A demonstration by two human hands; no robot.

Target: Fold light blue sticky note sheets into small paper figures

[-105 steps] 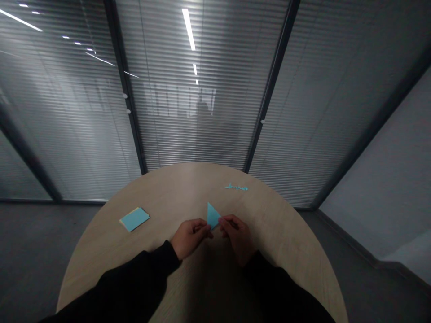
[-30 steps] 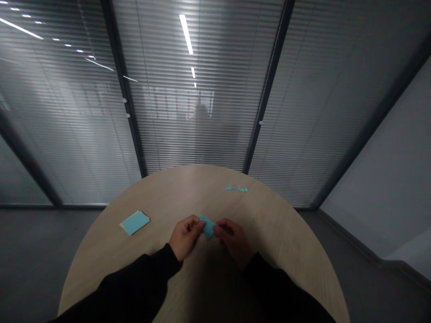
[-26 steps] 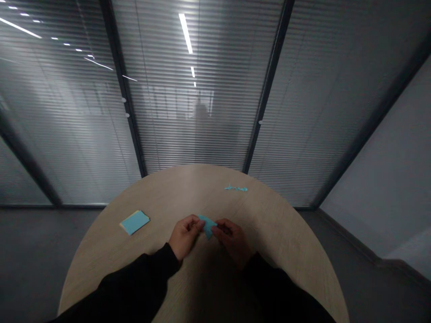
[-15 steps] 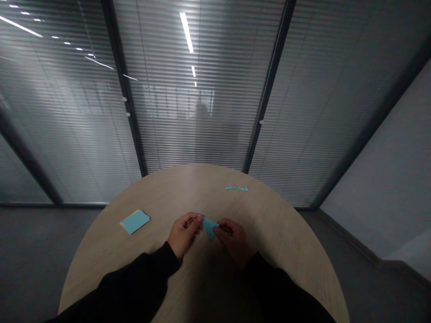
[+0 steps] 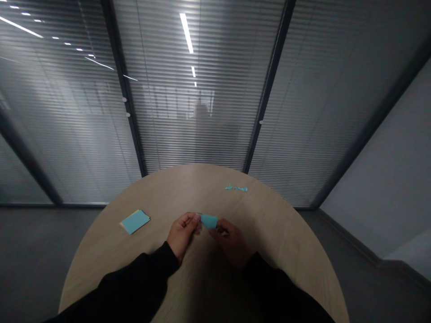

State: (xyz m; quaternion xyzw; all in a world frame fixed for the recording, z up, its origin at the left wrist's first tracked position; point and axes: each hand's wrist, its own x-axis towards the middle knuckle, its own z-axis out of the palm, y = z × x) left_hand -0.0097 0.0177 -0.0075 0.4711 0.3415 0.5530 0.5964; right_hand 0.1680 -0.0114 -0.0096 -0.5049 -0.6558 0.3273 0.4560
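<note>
A small folded piece of blue paper is held between my two hands above the middle of the round table. My left hand pinches its left end between thumb and fingers. At the lower right edge, my right hand grips the paper with thumb and fingertips. The ends of the paper are hidden by my fingers. Its visible part looks like a short four-sided shape, wider than it is tall.
The round wooden table carries a stack of blue and yellow paper sheets at the left. Several small blue paper pieces lie in a row at the far right. Glass partitions with blinds stand behind the table.
The paper's downward-pointing triangular part no longer shows; it now appears as a shorter, blunter shape. My right fingers have shifted slightly left. The stack and small pieces have stayed put.
</note>
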